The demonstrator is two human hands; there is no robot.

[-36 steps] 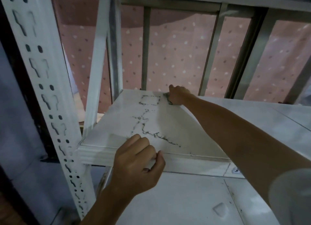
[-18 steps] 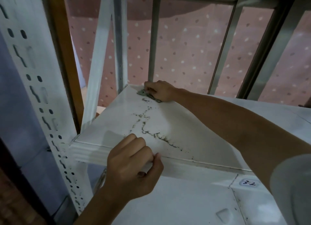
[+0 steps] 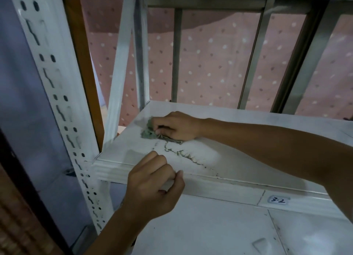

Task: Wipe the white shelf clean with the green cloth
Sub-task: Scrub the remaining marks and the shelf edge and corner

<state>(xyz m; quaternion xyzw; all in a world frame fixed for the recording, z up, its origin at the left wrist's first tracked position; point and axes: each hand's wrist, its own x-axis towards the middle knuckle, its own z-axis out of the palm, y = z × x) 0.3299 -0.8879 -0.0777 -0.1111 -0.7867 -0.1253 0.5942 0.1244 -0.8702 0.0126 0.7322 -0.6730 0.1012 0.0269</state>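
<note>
The white shelf [image 3: 238, 124] is a flat board in a white metal rack, seen from above. A crumpled green cloth [image 3: 150, 133] lies pressed on its left part, under my right hand [image 3: 174, 125], whose arm reaches in from the right. A dark line of dirt [image 3: 183, 154] runs across the board from just below the cloth toward the front edge. My left hand [image 3: 152, 186] grips the shelf's front lip near the left corner, fingers on top and thumb on the face.
A perforated white upright [image 3: 57, 94] stands at the front left corner, with slanted braces [image 3: 122, 63] behind it. Grey window bars [image 3: 254, 52] and a dotted pink curtain [image 3: 212, 60] back the shelf. A lower white shelf [image 3: 210, 226] lies beneath, and a label [image 3: 278, 199] marks the front lip.
My right hand has dragged the cloth from the back of the shelf toward the left and nearer the front; the upper dirt marks are gone. My left hand has kept its grip.
</note>
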